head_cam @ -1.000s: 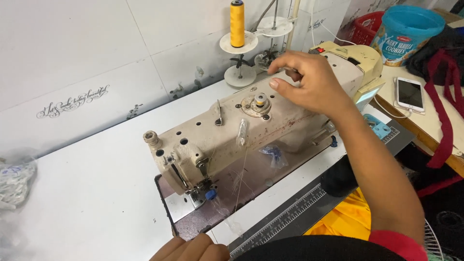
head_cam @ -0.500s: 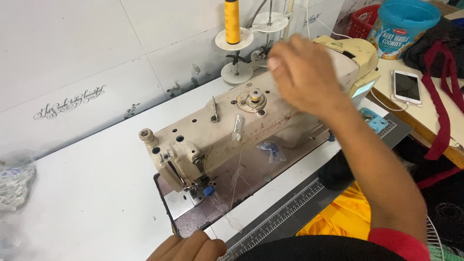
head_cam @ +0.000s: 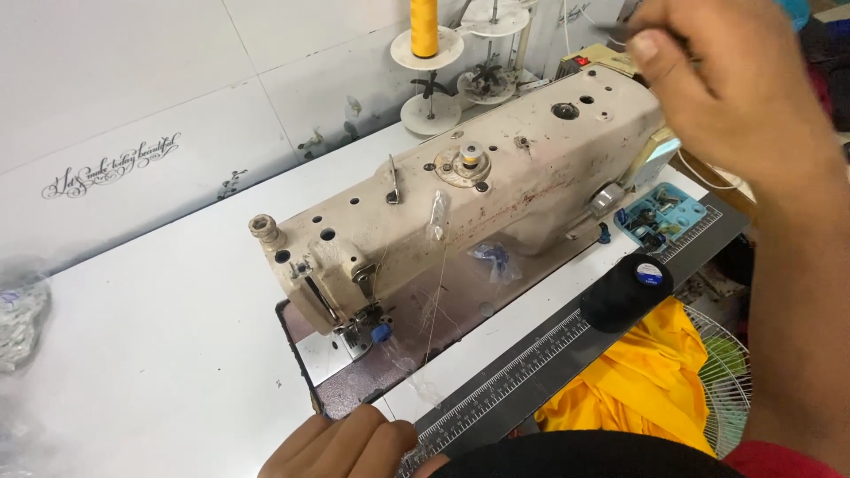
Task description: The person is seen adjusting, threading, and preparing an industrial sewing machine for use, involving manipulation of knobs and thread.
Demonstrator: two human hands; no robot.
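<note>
A worn cream industrial sewing machine [head_cam: 496, 199] lies across the white table [head_cam: 159, 354]. My right hand [head_cam: 735, 84] is raised above the machine's right end, blurred, fingers pinched near a thin dark object; whether it grips it I cannot tell. My left hand [head_cam: 350, 443] rests at the table's front edge, fingers curled, beside a strip of clear plastic [head_cam: 425, 354] that trails down from the machine's arm past the needle area [head_cam: 372, 327]. A yellow thread cone [head_cam: 424, 22] stands on a stand behind the machine.
A black spool [head_cam: 627, 288] sits by the ruler strip [head_cam: 513, 372] at the table's front. A blue tray of small parts [head_cam: 660, 217] lies to the right. Yellow fabric [head_cam: 646, 381] hangs below the edge, beside a fan grille [head_cam: 726, 372]. A crumpled plastic bag [head_cam: 18, 319] lies far left.
My right hand has lifted off the top of the machine and moved up and right. The view has come closer to the machine. My left hand has stayed at the front edge.
</note>
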